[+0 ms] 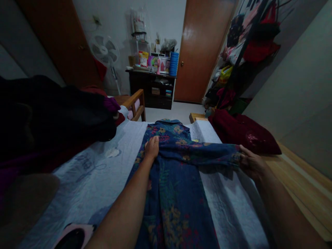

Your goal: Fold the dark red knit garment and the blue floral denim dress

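A long, collared blue garment point(178, 193) with a floral print lies spread on a bed, its collar at the far end. One sleeve point(207, 153) is stretched across to the right, over the upper part of the garment. My left hand point(152, 147) is closed on the cloth near the chest, at the inner end of that sleeve; its fingertips are partly hidden. At the other end, my right hand point(251, 162) pinches the cuff between thumb and fingers, just above the bed sheet.
Pale sheet point(85, 180) covers the bed. Dark clothes point(52, 110) are heaped at left, and a pinkish object with a black round point(74, 237) lies near me. A maroon pillow point(243, 133) is at right. Beyond stand a fan point(104, 51), a dark cabinet point(153, 88) and a door point(201, 52).
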{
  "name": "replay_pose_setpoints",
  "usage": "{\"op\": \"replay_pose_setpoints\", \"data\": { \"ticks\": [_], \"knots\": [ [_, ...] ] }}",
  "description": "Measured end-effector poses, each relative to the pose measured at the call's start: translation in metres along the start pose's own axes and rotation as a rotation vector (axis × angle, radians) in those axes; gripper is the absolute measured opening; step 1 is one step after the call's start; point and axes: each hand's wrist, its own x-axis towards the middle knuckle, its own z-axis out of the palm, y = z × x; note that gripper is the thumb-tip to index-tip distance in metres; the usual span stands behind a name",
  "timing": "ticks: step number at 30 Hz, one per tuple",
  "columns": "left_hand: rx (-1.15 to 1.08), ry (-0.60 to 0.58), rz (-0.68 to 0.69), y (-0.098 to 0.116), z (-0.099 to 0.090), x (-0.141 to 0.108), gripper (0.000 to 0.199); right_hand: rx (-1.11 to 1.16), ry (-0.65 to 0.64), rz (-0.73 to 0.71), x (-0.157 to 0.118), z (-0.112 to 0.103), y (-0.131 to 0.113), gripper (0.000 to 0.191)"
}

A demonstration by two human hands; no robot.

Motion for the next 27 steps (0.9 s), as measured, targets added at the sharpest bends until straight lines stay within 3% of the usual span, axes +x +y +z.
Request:
{"op": "replay_pose_setpoints", "data": {
  "ticks": [3,5,8,10,13,15,19,23,27],
  "knots": [
    [0.006,-0.006,0.028,-0.001,0.001,-0.001,0.04,-0.039,-0.045,0.076,-0.013,-0.002,0.006,0.034],
    [0.042,-0.028,0.069,-0.001,0.005,-0.005,0.036,-0.156,-0.07,0.036,-0.022,0.001,0.009,0.045],
    [0.15,-0.092,0.127,0.0,0.01,-0.008,0.043,-0.332,-0.062,-0.065,-0.031,0.009,0.01,0.067],
    [0.208,-0.15,0.137,0.0,0.012,-0.009,0.052,-0.332,-0.048,-0.121,-0.032,0.013,0.01,0.072],
    [0.227,-0.185,0.125,0.001,0.011,-0.009,0.065,-0.112,-0.003,-0.11,-0.03,0.017,0.007,0.063],
    [0.207,-0.114,0.108,0.004,0.009,-0.009,0.067,0.042,0.045,-0.057,-0.029,0.018,0.006,0.051],
    [0.157,0.082,0.082,0.008,0.001,-0.011,0.035,0.114,0.07,0.058,-0.033,0.017,0.009,0.035],
    [0.138,-0.045,0.176,0.007,-0.003,-0.013,0.019,0.058,0.009,0.146,-0.044,0.019,0.014,0.028],
    [0.123,-0.115,0.234,0.003,-0.002,-0.017,0.032,-0.043,0.083,0.12,-0.055,0.024,0.012,0.035]
  ]
}}
